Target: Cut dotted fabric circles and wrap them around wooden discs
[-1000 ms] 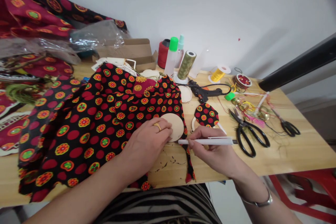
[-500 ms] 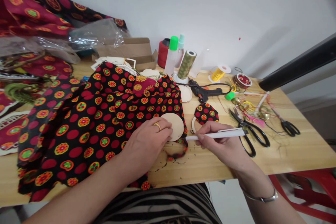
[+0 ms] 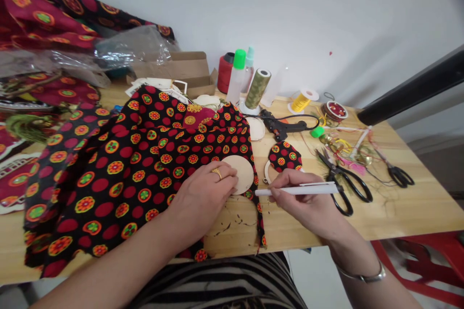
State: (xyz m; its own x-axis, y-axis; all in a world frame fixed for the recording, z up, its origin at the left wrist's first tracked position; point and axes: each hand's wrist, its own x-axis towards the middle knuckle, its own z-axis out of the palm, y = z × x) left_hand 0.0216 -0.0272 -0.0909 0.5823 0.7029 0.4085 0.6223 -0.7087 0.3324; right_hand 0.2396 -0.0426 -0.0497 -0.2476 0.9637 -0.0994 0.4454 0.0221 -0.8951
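My left hand [image 3: 206, 190] presses a round pale wooden disc [image 3: 242, 174] down on black cloth with red and orange flower prints [image 3: 145, 174], its fingers together over the disc's left side. Between thumb and fingers of my right hand [image 3: 304, 198], a white pen [image 3: 308, 189] points left. Its tip lies just right of the disc, by a narrow strip of the same cloth [image 3: 259, 217] that hangs toward the table's front edge. Behind my right hand are a cloth circle [image 3: 285, 156] and a pale ring-shaped piece [image 3: 268, 172], partly hidden by the fingers.
Black-handled scissors [image 3: 344, 181] lie right of my right hand, smaller ones [image 3: 398, 174] beyond. A glue gun [image 3: 281, 127], an olive thread spool [image 3: 258, 89], a yellow spool [image 3: 302, 101] and a green-capped bottle [image 3: 237, 72] stand behind. A cardboard box [image 3: 188, 70] is at the back.
The thin cloth strip, curled beside the disc before, now hangs straight toward the table's front edge. The pen tip has shifted slightly; my left hand and the disc stay put.
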